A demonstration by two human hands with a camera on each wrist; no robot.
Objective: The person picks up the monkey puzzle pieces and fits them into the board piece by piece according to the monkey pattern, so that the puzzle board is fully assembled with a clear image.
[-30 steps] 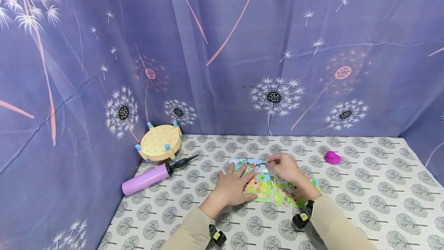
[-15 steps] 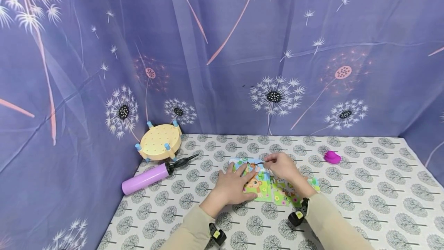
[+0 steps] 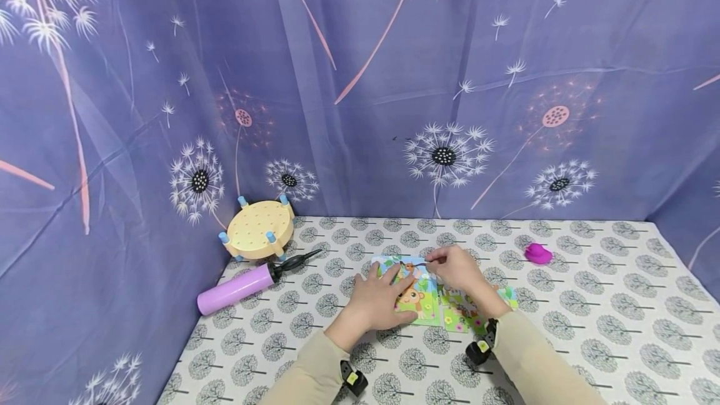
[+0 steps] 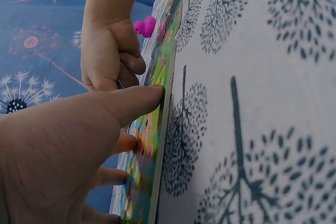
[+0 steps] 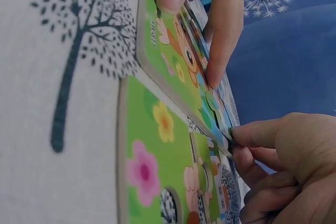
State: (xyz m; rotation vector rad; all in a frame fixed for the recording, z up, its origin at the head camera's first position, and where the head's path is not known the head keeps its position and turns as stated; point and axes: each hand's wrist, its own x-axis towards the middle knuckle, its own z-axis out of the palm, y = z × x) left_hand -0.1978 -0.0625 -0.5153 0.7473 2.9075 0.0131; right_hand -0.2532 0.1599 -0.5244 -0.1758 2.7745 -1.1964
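Observation:
My left hand lies with spread fingers over a picture puzzle showing a cartoon animal on green and blue. Its thumb presses near the board's edge in the left wrist view. At the puzzle's far right corner, my right hand pinches a thin puzzle piece between thumb and forefinger, tilted close over the board. Most of that piece is hidden by the fingers. Right beside this board lies a second picture puzzle with flowers and gaps in it, partly covered by my right forearm in the head view.
A magenta toy duck sits farther right on the tree-print cloth. To the left lie a purple hand pump with a black nozzle and a round yellow pegboard-like stand with blue-tipped legs. A purple dandelion curtain hangs behind.
My right hand has shifted slightly left over the puzzle, bringing the pinched piece with it. My left hand has stayed in place.

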